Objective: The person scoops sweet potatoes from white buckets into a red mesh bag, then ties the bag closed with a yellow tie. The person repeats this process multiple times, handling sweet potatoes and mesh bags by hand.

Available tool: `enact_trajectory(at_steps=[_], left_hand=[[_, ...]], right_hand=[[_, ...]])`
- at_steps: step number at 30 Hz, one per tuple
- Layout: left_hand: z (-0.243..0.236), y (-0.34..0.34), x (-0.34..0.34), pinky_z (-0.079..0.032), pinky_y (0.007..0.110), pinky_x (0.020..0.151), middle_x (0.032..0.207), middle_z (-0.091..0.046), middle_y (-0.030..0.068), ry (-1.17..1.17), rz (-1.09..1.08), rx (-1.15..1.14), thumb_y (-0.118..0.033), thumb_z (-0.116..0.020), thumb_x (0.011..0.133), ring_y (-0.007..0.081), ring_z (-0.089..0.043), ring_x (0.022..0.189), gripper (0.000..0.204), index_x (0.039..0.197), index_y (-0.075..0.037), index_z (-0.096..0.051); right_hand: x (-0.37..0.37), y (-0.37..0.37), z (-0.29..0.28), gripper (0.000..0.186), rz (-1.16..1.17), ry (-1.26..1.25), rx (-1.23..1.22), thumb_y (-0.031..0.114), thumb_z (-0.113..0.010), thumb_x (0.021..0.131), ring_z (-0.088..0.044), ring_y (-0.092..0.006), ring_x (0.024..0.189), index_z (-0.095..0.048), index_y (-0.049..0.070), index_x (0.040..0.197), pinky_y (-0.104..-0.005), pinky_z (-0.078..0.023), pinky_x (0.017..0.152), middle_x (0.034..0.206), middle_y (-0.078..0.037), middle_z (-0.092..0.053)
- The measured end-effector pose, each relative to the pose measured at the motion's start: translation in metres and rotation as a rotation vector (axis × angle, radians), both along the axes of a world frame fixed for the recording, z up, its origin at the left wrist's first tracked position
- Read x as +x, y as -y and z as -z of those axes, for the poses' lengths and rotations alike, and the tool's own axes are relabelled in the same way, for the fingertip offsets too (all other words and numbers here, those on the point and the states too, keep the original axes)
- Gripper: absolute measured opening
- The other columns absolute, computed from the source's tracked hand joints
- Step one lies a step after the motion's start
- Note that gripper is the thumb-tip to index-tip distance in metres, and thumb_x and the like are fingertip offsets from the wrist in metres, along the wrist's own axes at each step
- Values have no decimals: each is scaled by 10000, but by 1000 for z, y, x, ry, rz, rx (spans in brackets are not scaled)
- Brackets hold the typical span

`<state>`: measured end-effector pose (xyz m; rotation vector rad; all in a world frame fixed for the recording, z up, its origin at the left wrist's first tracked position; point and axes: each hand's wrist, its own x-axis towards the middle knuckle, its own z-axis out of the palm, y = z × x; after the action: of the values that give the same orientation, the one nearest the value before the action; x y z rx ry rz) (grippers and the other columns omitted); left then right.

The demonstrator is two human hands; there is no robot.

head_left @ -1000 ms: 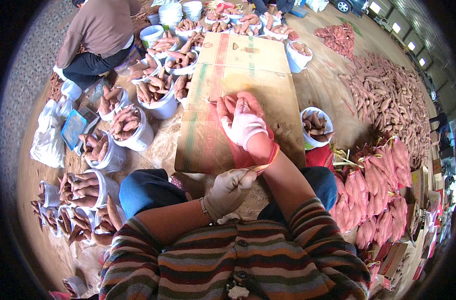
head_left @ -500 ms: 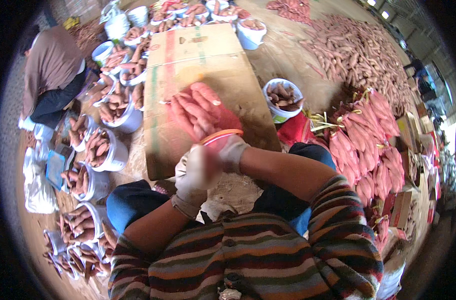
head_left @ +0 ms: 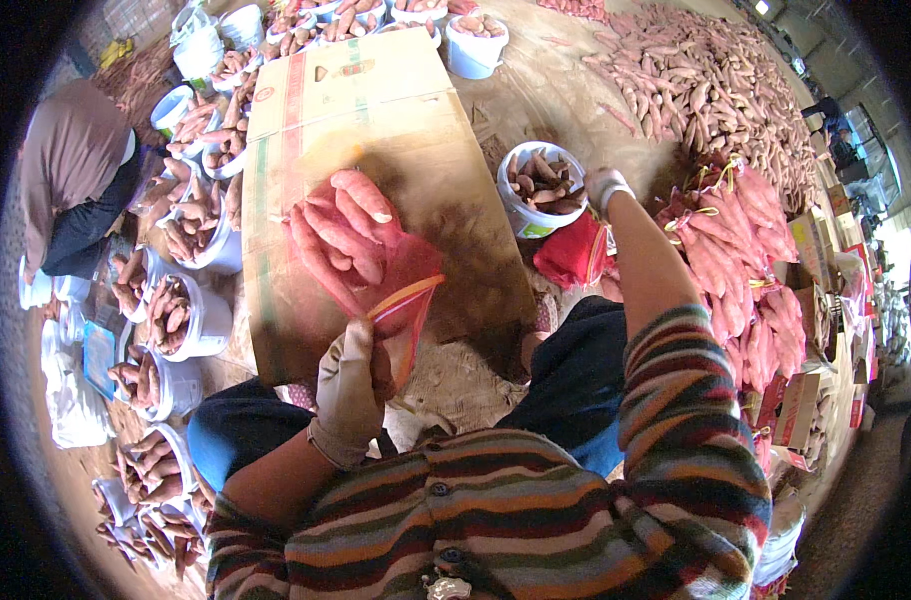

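Note:
A red mesh bag (head_left: 424,258) of sweet potatoes (head_left: 338,236) lies on the flattened cardboard (head_left: 376,110) in front of me. At its near end, my gloved left hand (head_left: 348,375) is closed on the gathered mesh by the orange-edged mouth. My gloved right hand (head_left: 608,188) is stretched out to the right, beside the rim of a white bucket (head_left: 516,205) holding small sweet potatoes (head_left: 548,184). Its fingers are too small and blurred to make out. Below that hand and bucket lies a pile of folded red mesh bags (head_left: 568,257).
Filled mesh bags (head_left: 741,225) are stacked at the right, below a large heap of loose sweet potatoes (head_left: 711,80). White buckets of sweet potatoes (head_left: 208,318) line the left side and far end. Another person (head_left: 81,165) bends at the far left.
My right hand has let go of the bag and moved out right to the bucket's side. My left hand keeps its hold on the mesh. The whole view has shifted slightly.

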<state>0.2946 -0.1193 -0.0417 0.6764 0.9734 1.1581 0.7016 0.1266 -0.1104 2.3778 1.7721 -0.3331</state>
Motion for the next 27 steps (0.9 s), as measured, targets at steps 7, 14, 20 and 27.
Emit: enact_trajectory(at_steps=[7, 14, 20, 27], left_hand=[[-4, -15, 2, -255, 216, 394, 499, -420, -73, -61, 8, -163, -384, -443, 999, 33, -333, 420, 404, 690, -146, -551], [-2, -22, 16, -295, 201, 423, 566, -504, -67, -33, 8, -176, -361, -442, 1003, 29, -386, 458, 359, 862, -95, -639], [-13, -19, 16, -300, 196, 430, 645, -573, -62, -34, 30, -120, -360, -444, 999, 18, -422, 489, 348, 906, -94, -648], [-11, -13, 6, -219, 220, 396, 515, -391, -84, -65, -69, -81, -407, -477, 974, 34, -310, 428, 400, 635, -195, -463]], right_hand=[[14, 6, 89, 357, -447, 198, -256, 218, -596, 820, -623, -297, 1060, -627, 40, 1128, -396, -502, 896, 1131, -155, -647], [-17, 0, 149, 269, -14, -29, -79, 142, -493, 861, -636, -329, 1025, -682, 89, 1044, -430, -513, 863, 1102, -134, -663], [-41, 51, 145, 254, -233, 47, -144, 168, -525, 864, -656, -300, 994, -696, 117, 1045, -424, -523, 843, 1080, -128, -673], [-34, 92, 57, 381, -620, -118, -342, 383, -655, 789, -677, -282, 890, -681, 60, 990, -415, -521, 789, 903, -177, -687]])
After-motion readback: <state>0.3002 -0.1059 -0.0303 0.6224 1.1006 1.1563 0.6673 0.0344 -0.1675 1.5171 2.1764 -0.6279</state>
